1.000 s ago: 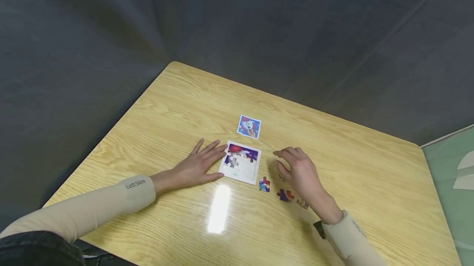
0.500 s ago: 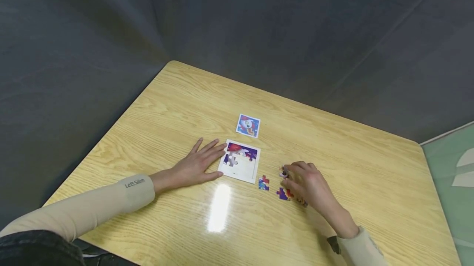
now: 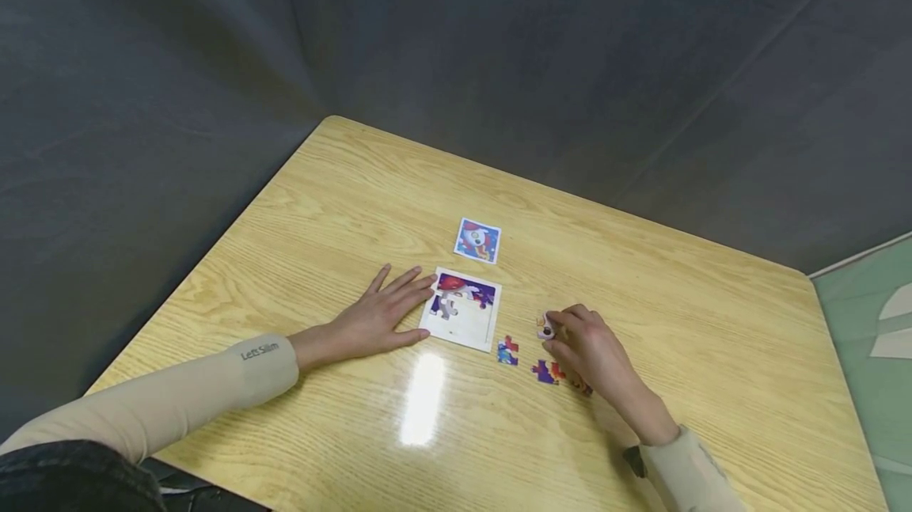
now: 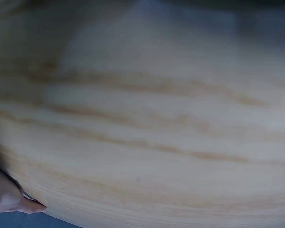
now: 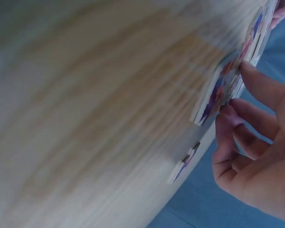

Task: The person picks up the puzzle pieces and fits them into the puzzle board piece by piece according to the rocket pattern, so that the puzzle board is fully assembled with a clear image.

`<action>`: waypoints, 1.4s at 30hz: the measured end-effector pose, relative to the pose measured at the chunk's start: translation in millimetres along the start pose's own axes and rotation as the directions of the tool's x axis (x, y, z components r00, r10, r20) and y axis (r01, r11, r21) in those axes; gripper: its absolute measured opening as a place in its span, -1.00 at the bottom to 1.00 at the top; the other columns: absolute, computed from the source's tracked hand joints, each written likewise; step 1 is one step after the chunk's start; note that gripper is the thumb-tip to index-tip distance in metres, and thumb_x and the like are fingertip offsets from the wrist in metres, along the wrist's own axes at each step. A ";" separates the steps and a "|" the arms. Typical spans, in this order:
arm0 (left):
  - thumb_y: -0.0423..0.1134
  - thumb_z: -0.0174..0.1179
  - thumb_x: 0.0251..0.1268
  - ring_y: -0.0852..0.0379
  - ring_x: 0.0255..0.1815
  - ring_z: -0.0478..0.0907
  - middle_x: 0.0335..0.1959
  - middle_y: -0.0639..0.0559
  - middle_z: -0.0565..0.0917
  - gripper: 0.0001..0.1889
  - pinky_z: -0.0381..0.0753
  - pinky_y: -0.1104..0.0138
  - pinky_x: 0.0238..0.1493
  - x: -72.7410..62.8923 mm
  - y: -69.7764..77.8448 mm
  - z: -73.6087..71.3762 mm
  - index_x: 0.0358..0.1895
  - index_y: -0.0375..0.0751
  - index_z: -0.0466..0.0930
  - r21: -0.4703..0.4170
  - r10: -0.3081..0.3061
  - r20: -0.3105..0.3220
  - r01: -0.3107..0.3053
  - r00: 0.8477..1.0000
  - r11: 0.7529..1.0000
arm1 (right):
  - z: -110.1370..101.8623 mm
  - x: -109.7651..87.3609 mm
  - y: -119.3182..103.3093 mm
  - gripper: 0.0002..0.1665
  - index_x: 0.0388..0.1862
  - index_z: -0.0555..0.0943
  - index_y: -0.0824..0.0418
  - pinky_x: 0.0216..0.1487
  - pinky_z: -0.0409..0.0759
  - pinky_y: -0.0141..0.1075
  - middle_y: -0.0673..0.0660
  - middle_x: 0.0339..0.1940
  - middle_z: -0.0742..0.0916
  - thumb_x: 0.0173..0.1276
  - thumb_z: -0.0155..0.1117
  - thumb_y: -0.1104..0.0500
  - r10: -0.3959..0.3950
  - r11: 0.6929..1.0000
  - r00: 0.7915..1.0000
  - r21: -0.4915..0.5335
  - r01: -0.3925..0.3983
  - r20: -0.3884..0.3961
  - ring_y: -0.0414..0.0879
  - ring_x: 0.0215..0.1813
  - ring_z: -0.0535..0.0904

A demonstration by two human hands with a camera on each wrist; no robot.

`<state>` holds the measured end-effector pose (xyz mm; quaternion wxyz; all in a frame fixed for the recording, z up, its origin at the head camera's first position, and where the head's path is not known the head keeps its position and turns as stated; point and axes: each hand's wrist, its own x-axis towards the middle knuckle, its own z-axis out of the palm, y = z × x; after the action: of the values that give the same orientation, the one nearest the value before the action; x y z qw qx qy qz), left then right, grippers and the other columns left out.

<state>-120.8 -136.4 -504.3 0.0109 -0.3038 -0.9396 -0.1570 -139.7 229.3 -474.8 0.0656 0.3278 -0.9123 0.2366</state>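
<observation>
Pinching a puzzle piece [image 3: 542, 329], right hand [image 3: 594, 350] (empty a second ago); left hand [image 3: 374, 320] spread flat by the tray [image 3: 465, 330].

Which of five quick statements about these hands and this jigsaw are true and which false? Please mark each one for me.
1. The right hand pinches a puzzle piece. True.
2. The left hand lies with its fingers spread, beside the white puzzle tray. True.
3. Every space in the tray is filled. False: the side nearest the person is bare.
4. The small picture card lies beyond the tray, seen from the person. True.
5. The blue-and-red piece sits inside the tray. False: it lies on the table, to the tray's right.
</observation>
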 end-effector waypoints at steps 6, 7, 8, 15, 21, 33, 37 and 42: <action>0.21 0.02 0.36 -0.04 0.53 -0.01 0.51 0.03 0.17 -0.31 -0.27 -0.14 0.47 -0.4 -1.0 0.2 0.41 -0.16 0.30 0.000 0.005 -0.011 -0.005 1.000 1.000 | 0.4 5.1 1.9 -0.49 0.02 0.61 0.40 -0.38 0.49 -0.32 0.13 -0.25 0.64 0.06 0.51 0.32 0.040 0.998 0.997 0.043 -0.042 0.058 -0.10 -0.30 0.44; 0.21 0.02 0.36 -0.04 0.53 -0.01 0.51 0.03 0.17 -0.31 -0.27 -0.14 0.47 -0.4 -1.2 0.3 0.41 -0.16 0.30 0.002 0.006 -0.011 -0.006 1.000 1.000 | 0.3 5.5 2.0 -0.51 0.02 0.61 0.39 -0.38 0.49 -0.32 0.13 -0.24 0.64 0.07 0.51 0.32 0.046 0.998 0.996 0.049 -0.050 0.070 -0.10 -0.30 0.44; 0.21 0.02 0.36 -0.04 0.53 -0.01 0.51 0.03 0.17 -0.31 -0.26 -0.15 0.47 -0.4 -1.2 0.4 0.41 -0.16 0.30 0.002 0.007 -0.012 -0.007 1.000 1.000 | 0.1 5.8 2.1 -0.52 0.01 0.62 0.38 -0.38 0.49 -0.32 0.13 -0.24 0.64 0.08 0.50 0.31 0.054 0.997 0.995 0.055 -0.058 0.082 -0.10 -0.29 0.44; 0.24 -0.02 0.38 -0.01 0.54 -0.05 0.52 0.05 0.14 -0.29 -0.30 -0.12 0.47 -0.1 -1.9 0.5 0.42 -0.14 0.28 0.005 -0.002 0.006 0.002 1.000 1.000 | -2.6 9.5 2.0 -0.55 0.03 0.60 0.37 -0.30 0.57 -0.25 0.11 -0.25 0.65 0.14 0.46 0.31 0.090 0.991 0.984 0.085 -0.104 0.156 -0.08 -0.24 0.53; 0.25 -0.04 0.38 0.00 0.55 -0.06 0.53 0.05 0.13 -0.29 -0.30 -0.11 0.47 0.2 -2.5 1.0 0.42 -0.14 0.28 -0.001 -0.005 0.013 0.005 1.000 1.000 | -4.5 12.6 0.0 -0.53 0.07 0.58 0.37 -0.35 0.54 -0.31 0.09 -0.29 0.65 0.17 0.43 0.31 0.135 0.985 0.969 0.075 -0.153 0.209 -0.12 -0.28 0.51; 0.23 -0.02 0.38 -0.02 0.54 -0.05 0.53 0.04 0.11 -0.30 -0.28 -0.14 0.47 0.0 -1.5 0.9 0.43 -0.15 0.27 0.014 -0.001 0.016 0.001 1.000 1.000 | -3.8 15.3 -3.4 -0.49 0.11 0.57 0.31 -0.42 0.52 -0.37 0.05 -0.31 0.60 0.13 0.38 0.25 0.202 0.974 0.947 0.049 -0.221 0.249 -0.17 -0.31 0.50; 0.23 -0.02 0.38 -0.02 0.54 -0.05 0.53 0.04 0.11 -0.30 -0.28 -0.14 0.47 0.6 -0.8 0.8 0.43 -0.14 0.28 0.022 0.002 0.015 -0.002 1.000 1.000 | -5.3 15.8 -4.2 -0.51 0.10 0.56 0.27 -0.42 0.50 -0.36 0.04 -0.31 0.59 0.14 0.35 0.25 0.220 0.967 0.938 0.064 -0.245 0.266 -0.18 -0.31 0.49; 0.23 -0.02 0.38 -0.02 0.54 -0.05 0.53 0.04 0.11 -0.30 -0.29 -0.14 0.47 0.6 -0.2 0.2 0.42 -0.15 0.29 0.025 0.002 0.014 -0.002 1.000 1.000 | -7.1 17.2 -5.4 -0.54 0.08 0.57 0.26 -0.43 0.49 -0.36 0.04 -0.32 0.58 0.14 0.34 0.28 0.217 0.965 0.938 0.086 -0.248 0.270 -0.18 -0.33 0.48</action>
<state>-121.5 -136.2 -504.5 0.0083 -0.3057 -0.9413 -0.1433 -150.0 219.3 -461.8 -0.1021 0.2490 -0.9296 0.2519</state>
